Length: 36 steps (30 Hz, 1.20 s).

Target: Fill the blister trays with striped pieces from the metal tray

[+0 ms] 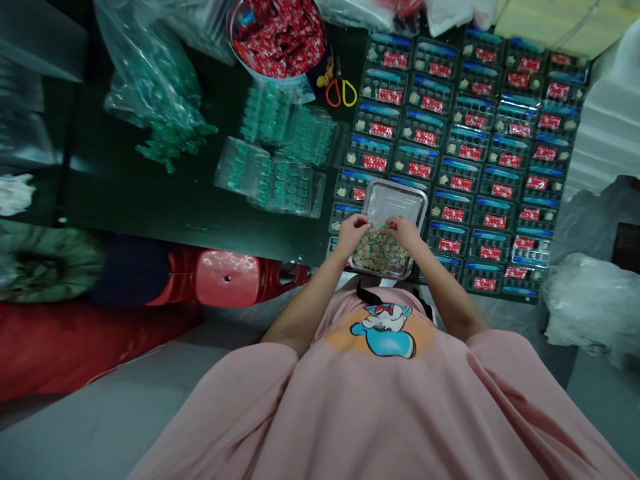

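A shallow metal tray (393, 197) sits at the table's near edge. Small tan-and-green pieces (380, 252) fill its near part. Over the tray's left side, my left hand (352, 235) has its fingers pinched together. My right hand (404, 233) is above the pieces on the right, its fingertips also closed. Whatever is between the fingers of either hand is too small to make out. Around the tray lie rows of clear plastic blister trays (470, 152), each with a blue stick-like item, a red patterned packet and a small pale piece.
Stacked clear trays with green pieces (285, 180) lie left of the rows. Scissors (341, 93) rest beside a bucket of red packets (283, 40). A plastic bag (155, 73) spills green pieces (175, 140). A red stool (228, 277) stands at the near edge.
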Each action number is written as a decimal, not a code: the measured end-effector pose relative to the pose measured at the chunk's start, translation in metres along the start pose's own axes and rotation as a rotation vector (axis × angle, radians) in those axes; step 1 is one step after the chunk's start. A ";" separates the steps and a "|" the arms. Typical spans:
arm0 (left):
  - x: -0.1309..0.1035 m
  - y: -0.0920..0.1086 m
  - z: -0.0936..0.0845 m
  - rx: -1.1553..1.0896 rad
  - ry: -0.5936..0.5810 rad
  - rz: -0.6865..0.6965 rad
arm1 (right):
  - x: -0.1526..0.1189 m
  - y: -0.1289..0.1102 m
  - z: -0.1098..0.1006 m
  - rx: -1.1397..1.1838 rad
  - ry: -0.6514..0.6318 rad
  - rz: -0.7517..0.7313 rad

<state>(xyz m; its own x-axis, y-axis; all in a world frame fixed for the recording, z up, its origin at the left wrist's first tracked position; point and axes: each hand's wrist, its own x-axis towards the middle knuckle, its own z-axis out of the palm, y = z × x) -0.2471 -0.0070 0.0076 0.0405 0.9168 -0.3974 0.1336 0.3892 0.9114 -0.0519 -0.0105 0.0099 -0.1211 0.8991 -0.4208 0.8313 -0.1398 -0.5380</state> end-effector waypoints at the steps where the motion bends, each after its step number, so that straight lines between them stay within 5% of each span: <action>1: -0.001 -0.002 -0.002 -0.001 0.001 0.003 | -0.001 -0.002 0.002 -0.053 -0.007 0.008; 7: -0.006 -0.010 -0.004 -0.060 -0.002 0.009 | -0.001 -0.011 0.008 -0.156 -0.025 0.050; 17: -0.009 -0.014 -0.002 -0.127 0.009 -0.014 | 0.001 0.002 0.019 0.060 0.039 -0.052; 24: -0.012 -0.010 0.000 -0.195 0.027 -0.038 | 0.004 0.005 0.020 0.462 0.190 0.010; 30: -0.012 -0.002 0.012 -0.222 0.036 -0.059 | -0.007 -0.004 0.019 0.962 0.045 0.027; 36: -0.012 0.005 0.023 -0.159 -0.051 -0.023 | -0.017 -0.010 0.021 1.054 0.076 0.077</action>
<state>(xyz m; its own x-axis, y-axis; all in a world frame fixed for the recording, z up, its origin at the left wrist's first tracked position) -0.2246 -0.0184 0.0145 0.0899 0.9034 -0.4193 -0.0230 0.4227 0.9060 -0.0693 -0.0326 0.0073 -0.0237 0.8910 -0.4535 -0.0596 -0.4541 -0.8890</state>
